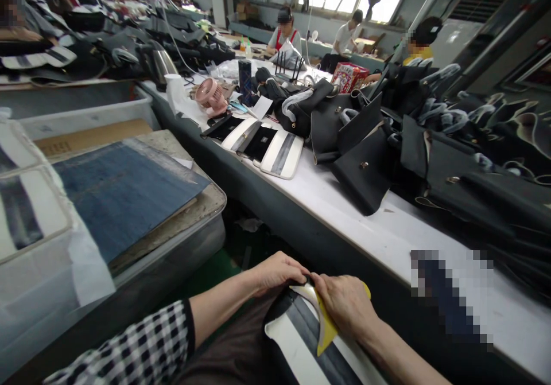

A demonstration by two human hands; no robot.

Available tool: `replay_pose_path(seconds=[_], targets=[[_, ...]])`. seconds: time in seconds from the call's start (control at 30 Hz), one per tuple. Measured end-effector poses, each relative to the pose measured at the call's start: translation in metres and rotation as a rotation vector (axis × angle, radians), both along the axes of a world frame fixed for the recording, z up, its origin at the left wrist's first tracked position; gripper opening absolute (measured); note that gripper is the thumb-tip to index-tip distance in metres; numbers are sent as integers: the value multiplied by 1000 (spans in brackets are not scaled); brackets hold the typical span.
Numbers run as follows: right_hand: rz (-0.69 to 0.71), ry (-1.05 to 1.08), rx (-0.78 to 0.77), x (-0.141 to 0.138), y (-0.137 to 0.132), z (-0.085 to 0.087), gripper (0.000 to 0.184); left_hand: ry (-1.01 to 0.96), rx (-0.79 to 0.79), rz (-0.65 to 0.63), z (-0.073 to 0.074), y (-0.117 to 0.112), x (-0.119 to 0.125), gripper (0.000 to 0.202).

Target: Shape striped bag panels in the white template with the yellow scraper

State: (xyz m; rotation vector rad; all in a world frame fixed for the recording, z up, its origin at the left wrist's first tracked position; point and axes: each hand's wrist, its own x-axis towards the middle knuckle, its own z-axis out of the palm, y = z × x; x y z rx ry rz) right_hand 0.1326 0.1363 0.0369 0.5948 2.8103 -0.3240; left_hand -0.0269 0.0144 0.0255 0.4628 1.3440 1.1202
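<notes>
Low in the view, my left hand (pixel 278 271) and my right hand (pixel 344 304) meet over a black-and-white striped bag panel (pixel 297 345) that lies on my lap. Both hands are closed, pinching the panel's top edge where a yellow piece (pixel 325 330) curls away from it. My right hand covers most of the yellow piece. My left sleeve is black-and-white check.
A long white worktable (pixel 365 224) runs along the right, piled with black bag parts (pixel 365 167), striped panels (pixel 282 154), a pink fan (pixel 210 95) and a red box (pixel 348 76). A blue board (pixel 124 193) lies on a grey bin at left. Other people sit far behind.
</notes>
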Motion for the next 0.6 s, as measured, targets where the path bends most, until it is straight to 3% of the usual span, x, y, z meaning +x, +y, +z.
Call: replay_pose_path(seconds=[0.1,0.17,0.23,0.33,0.43,0.6], targets=[[-250,49,-213,11,13,-6,74,23,-9,9,-1,-1,4,37],[-537,100,-562,14,20,-8,81,32,-4,10,-2,-3,7,38],[-735,154,-964,12,24,-4,82,39,17,10,-4,-5,9,38],[-715,245,-1308,3,21,9,80,30,52,6,-4,-9,11,42],[-582,304,-1342,-6,16,14,77,-30,70,-4,-2,-11,11,44],[-523,293,-1223,-12,14,-1,63,-83,119,-14,-2,-11,11,38]])
